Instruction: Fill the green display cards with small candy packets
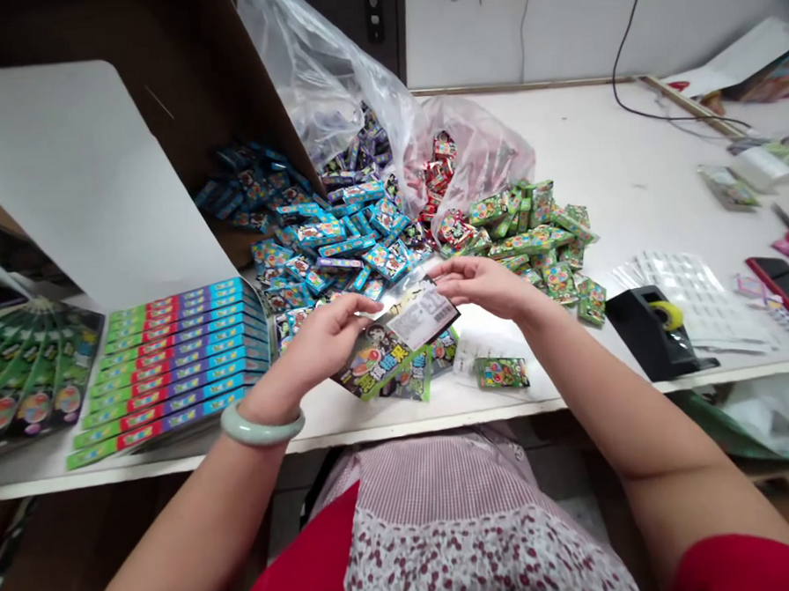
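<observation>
My left hand [327, 336] and my right hand [483, 286] both pinch a printed plastic bag [397, 339] held just above the white table [627, 186]. The bag is green and dark with a white barcode label facing up. My left fingers grip its left top edge and my right fingers grip its right top corner. A pale green bangle [261, 426] circles my left wrist. Under the bag lie more flat bags [416, 378] and one small green candy box [503, 372].
Heaps of small boxes lie behind the bag: blue ones [325, 237], red ones [443, 196] by a clear plastic sack [336, 78], green ones [543, 235]. A stack of flat long boxes [179, 360] sits left. A black tape dispenser [654, 330] stands right, near sticker sheets [691, 289].
</observation>
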A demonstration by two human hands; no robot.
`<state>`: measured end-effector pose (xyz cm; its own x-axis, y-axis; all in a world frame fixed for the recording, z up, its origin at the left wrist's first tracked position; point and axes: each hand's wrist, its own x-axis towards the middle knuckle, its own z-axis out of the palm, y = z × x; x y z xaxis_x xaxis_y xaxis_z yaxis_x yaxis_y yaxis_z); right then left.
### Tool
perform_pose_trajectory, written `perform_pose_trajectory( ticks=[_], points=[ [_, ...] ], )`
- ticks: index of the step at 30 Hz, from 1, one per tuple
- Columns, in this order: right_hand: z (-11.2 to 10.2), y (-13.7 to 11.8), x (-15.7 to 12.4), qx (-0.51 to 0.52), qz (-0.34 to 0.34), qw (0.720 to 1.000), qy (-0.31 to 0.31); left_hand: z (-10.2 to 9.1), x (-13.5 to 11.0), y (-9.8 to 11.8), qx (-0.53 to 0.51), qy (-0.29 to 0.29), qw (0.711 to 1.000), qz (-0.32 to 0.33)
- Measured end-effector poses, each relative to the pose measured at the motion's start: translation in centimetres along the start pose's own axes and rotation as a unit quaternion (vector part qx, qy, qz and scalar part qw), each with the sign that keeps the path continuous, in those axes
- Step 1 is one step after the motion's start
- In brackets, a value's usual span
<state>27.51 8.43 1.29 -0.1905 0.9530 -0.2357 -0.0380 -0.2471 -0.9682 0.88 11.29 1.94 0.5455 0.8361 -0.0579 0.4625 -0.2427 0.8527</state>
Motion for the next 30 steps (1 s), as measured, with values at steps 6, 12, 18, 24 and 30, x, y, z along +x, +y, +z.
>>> perform_pose_trajectory(
  ticks=[6, 12, 18, 24, 30],
  points=[
    [0.9, -0.4, 0.0, 0.027, 0.022, 0.999, -0.017, 0.6, 0.3, 0.5, -0.027, -0.035, 0.999, 0.013],
    [1.4, 1.5, -0.5, 0.093, 0.068, 0.993, -0.03, 1.9, -0.3, -0.7, 0.071, 0.067, 0.994, 0.051],
    [2.6, 3.2, -0.5, -0.045, 0.037, 0.992, -0.113, 1.5, -1.0, -0.5, 0.161, 0.006, 0.98, 0.119],
    [2.4, 3.2, 0.0, -0.015, -0.001, 0.994, -0.112, 2.4, -1.9, -0.3, 0.301, -0.003, 0.941, 0.152],
    [2.0, 3.8, 0.8, -0.022, 0.005, 0.991, -0.13, 3.3, -2.2, -0.6, 0.315, -0.02, 0.941, 0.118]
  ],
)
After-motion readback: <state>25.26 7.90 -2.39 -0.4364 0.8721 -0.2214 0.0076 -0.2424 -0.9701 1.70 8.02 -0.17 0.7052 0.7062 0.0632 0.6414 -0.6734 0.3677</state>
